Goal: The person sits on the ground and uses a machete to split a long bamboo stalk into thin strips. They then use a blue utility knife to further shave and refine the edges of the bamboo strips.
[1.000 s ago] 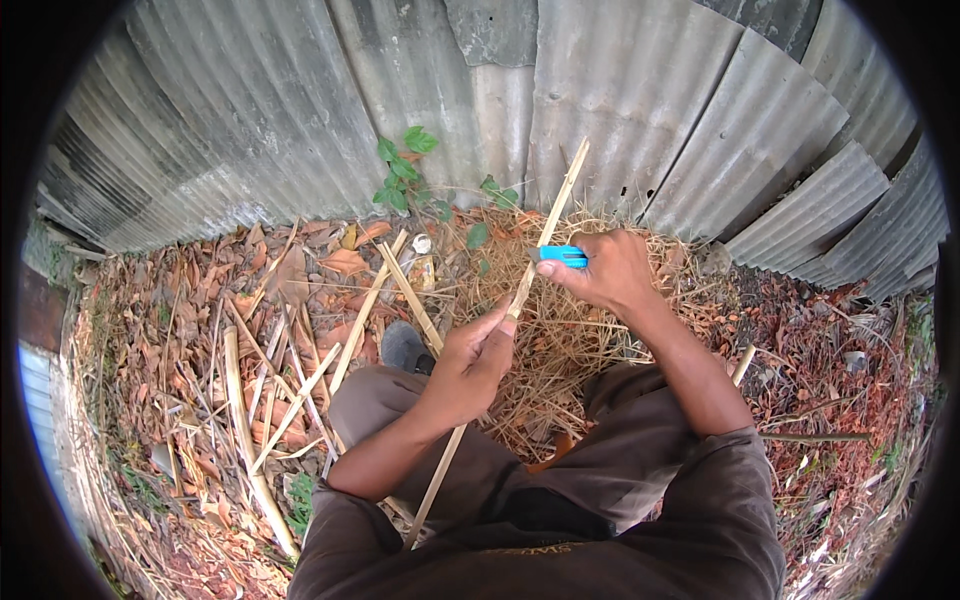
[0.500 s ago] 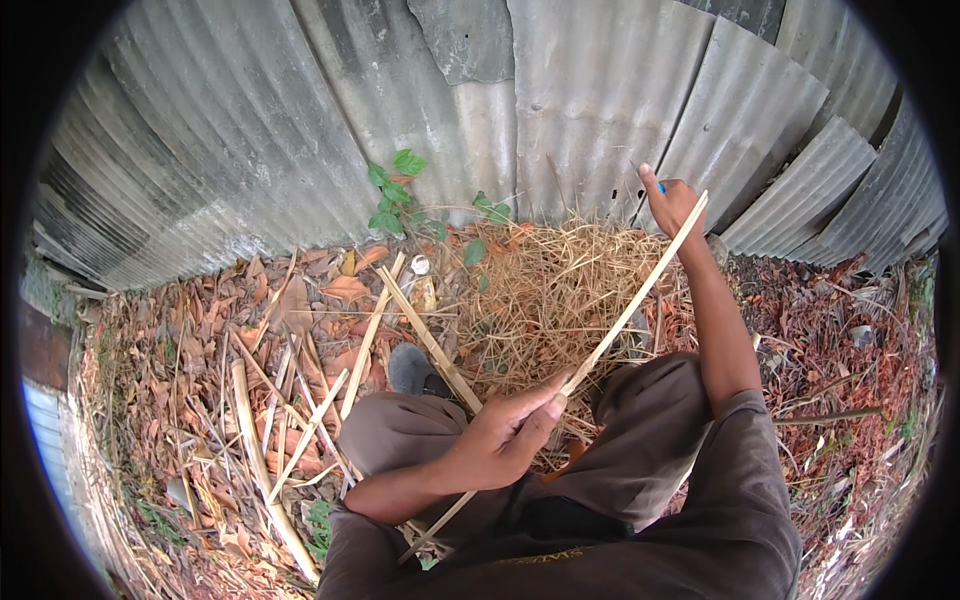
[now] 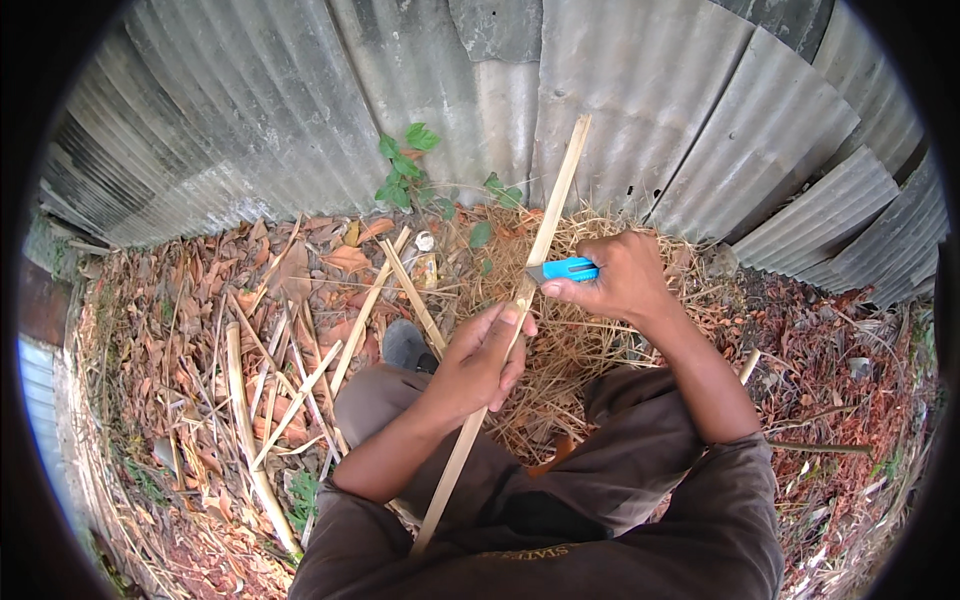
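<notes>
A long, pale split bamboo strip (image 3: pixel 556 205) slants from my lap up toward the metal wall. My left hand (image 3: pixel 484 362) is closed round its middle, thumb lying along the upper face. In my right hand (image 3: pixel 628 277) is a blue utility knife (image 3: pixel 570 269). Its blade meets the strip just beyond my left thumb, with the edge lying against the bamboo. Under both hands lies a heap of thin straw-coloured shavings (image 3: pixel 560 350) between my knees.
A corrugated metal wall (image 3: pixel 440 110) stands close in front, with a small green plant (image 3: pixel 402 170) at its foot. Several bamboo pieces (image 3: pixel 246 420) lie on dry leaves (image 3: pixel 200 310) at left. Reddish litter (image 3: pixel 830 400) covers the ground at right.
My right hand has come back from near the wall to the strip, bringing the knife onto it. The strip has swung more upright, and my left hand has moved farther forward.
</notes>
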